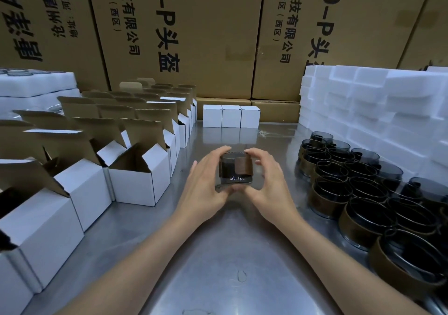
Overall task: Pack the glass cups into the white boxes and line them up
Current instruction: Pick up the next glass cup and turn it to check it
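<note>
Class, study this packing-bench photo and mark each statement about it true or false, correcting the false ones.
1. Both hands hold one glass cup. True: left hand, right hand.
2. Three closed white boxes stand in a row at the back. True.
3. The open white boxes are on the right. False: on the left.
4. The unpacked cups are on the left. False: on the right.
5. White foam blocks are stacked behind the unpacked cups. True.
</note>
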`<move>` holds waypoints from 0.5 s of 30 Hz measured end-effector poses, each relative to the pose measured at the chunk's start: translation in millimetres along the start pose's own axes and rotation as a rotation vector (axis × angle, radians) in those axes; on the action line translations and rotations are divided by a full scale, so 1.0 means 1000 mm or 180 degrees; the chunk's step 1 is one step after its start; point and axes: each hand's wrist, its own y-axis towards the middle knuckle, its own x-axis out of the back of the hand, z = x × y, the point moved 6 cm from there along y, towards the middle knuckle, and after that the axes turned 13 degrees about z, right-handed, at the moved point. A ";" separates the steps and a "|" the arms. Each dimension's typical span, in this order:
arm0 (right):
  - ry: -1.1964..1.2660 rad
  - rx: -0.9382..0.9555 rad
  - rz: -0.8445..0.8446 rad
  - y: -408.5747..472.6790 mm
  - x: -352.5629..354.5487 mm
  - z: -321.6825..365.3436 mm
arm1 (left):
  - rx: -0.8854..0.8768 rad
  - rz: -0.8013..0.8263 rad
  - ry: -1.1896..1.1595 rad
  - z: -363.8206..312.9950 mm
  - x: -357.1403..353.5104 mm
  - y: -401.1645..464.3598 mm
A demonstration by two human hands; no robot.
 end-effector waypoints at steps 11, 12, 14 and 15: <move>0.0294 -0.0092 0.0155 0.001 -0.003 0.000 | 0.0183 0.0053 -0.0205 0.005 -0.002 -0.001; 0.0257 -0.0064 0.0111 0.001 -0.002 0.001 | 0.0162 0.0065 -0.0197 0.005 -0.002 0.000; 0.0218 0.0000 0.0016 0.001 0.000 0.003 | 0.0063 0.0022 -0.0105 0.001 -0.001 0.000; 0.0215 0.0029 -0.0017 0.000 0.001 0.004 | -0.0004 -0.0014 -0.0035 -0.001 0.000 0.000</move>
